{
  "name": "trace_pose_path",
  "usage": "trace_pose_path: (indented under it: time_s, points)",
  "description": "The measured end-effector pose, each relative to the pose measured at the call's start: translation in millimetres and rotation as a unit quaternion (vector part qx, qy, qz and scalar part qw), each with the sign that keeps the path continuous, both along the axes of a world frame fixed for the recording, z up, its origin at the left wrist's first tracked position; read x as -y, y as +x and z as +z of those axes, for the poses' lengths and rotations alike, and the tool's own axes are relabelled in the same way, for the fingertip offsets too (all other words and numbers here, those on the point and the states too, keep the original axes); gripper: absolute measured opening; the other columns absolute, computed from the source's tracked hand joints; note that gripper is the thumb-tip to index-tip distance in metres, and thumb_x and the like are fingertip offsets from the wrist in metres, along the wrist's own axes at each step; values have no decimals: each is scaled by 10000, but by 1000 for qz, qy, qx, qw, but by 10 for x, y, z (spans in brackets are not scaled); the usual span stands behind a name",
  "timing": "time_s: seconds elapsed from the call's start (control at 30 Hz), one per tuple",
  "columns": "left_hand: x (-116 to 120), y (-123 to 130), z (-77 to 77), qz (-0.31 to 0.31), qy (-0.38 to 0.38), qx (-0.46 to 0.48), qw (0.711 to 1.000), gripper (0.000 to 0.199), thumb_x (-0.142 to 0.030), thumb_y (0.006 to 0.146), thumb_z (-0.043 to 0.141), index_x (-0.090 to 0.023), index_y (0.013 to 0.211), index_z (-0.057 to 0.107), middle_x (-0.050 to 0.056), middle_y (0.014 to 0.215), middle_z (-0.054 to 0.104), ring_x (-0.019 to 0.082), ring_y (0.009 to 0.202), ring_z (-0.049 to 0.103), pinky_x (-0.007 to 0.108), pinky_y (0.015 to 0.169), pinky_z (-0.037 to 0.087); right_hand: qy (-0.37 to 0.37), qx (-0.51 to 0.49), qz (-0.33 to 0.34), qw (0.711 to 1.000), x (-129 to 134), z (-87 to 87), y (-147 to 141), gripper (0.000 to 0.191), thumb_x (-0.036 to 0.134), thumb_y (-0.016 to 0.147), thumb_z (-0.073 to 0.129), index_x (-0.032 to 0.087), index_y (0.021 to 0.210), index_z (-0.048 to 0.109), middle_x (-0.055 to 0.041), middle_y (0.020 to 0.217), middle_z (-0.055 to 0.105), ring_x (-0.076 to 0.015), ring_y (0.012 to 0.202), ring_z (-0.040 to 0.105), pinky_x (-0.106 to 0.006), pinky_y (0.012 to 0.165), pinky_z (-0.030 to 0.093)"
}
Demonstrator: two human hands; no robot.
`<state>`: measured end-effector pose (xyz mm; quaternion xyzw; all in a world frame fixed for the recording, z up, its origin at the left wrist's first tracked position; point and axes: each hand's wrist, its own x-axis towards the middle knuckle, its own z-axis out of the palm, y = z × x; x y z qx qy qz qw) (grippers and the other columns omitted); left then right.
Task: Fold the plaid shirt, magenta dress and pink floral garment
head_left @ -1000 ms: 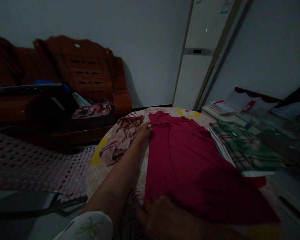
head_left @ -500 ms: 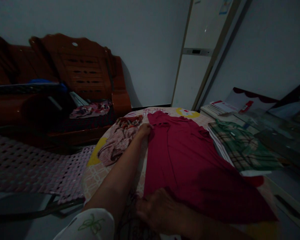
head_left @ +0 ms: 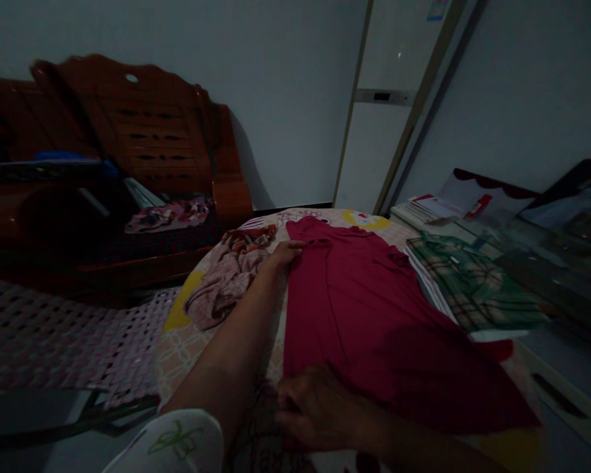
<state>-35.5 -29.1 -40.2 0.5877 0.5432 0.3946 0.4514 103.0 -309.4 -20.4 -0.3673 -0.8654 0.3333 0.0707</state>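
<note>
A magenta shirt (head_left: 354,302) lies spread over a round table, one side folded inward with its edge running straight along the left. At the far left of that edge, my left hand (head_left: 286,252) rests with fingers stretched out onto the fabric. Close to me, the curled fingers of my right hand (head_left: 318,404) grip the shirt's lower left corner; the fingertips are partly hidden in shadow. Left of my left forearm sits a crumpled pinkish garment (head_left: 226,282).
A patterned cloth (head_left: 177,358) covers the table. Folded green plaid clothing (head_left: 473,282) lies to the right, beside papers (head_left: 428,210). A wooden sofa (head_left: 142,138) stands back left, a woven chair (head_left: 69,335) nearer. Behind rises a tall white appliance (head_left: 374,151).
The fingers of my left hand have straightened over the shirt's edge. My right hand has shifted slightly right, and cloth now shows below it. The whole view has moved a little.
</note>
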Motion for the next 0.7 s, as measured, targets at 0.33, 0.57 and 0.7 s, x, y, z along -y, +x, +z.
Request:
trace_pose_path:
  time_s: [0.33, 0.57, 0.7]
  points:
    - [-54, -165, 221, 16, 93, -158, 983, 554, -54, 671, 611, -143, 1212, 694, 75, 1120, 736, 211, 914, 679, 259, 778, 529, -313, -164, -57, 934, -53, -88, -323, 170, 119, 680, 625, 163, 840, 662, 68, 640, 525, -58, 532, 446, -146, 467, 308]
    - [-89, -610, 264, 8, 100, -233, 967, 605, -35, 686, 583, -155, 1275, 654, 58, 1195, 712, 217, 961, 689, 257, 832, 536, -292, -204, -9, 934, -152, -222, -868, 256, 83, 680, 630, 129, 926, 687, 13, 794, 638, -90, 647, 556, -160, 554, 425]
    - [-71, -726, 190, -18, 130, -323, 937, 568, -59, 682, 594, -164, 1233, 680, 65, 1205, 705, 263, 1085, 649, 303, 943, 505, -260, -163, 16, 952, -156, -152, -997, 337, 52, 699, 625, 153, 1011, 702, -15, 966, 713, -128, 796, 634, -164, 641, 460]
